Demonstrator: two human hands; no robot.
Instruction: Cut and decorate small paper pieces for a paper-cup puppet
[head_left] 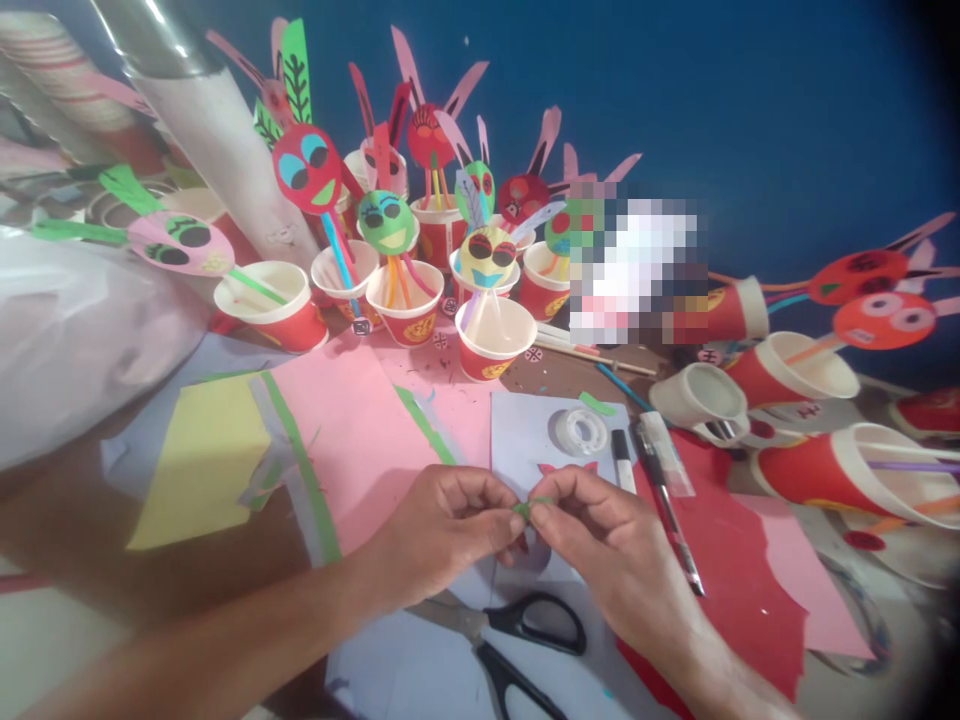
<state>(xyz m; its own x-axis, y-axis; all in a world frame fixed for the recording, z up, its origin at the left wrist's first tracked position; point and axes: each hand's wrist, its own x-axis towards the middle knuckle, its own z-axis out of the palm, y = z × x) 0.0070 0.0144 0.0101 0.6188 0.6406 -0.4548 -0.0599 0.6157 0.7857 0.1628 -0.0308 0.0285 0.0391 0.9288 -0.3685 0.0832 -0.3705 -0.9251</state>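
A small green piece of paper point(521, 509) is pinched between both hands at the middle of the view. My left hand point(461, 515) closes its thumb and fingertips on one side of it. On the other side, my right hand point(604, 525) grips it the same way, with the fingertips nearly touching. A bit of red paper point(568, 469) shows just behind the fingers, partly hidden. Below the hands, black-handled scissors point(487, 635) lie on pale lilac paper point(517, 430).
Behind stand red-and-white paper cups point(409, 310) holding paper bug-like faces on sticks. A tape roll point(582, 431), a marker point(622, 460) and a black pen point(667, 510) lie to the right. Pink paper point(352, 430), yellow paper point(202, 460) and red paper point(735, 570) cover parts of the table.
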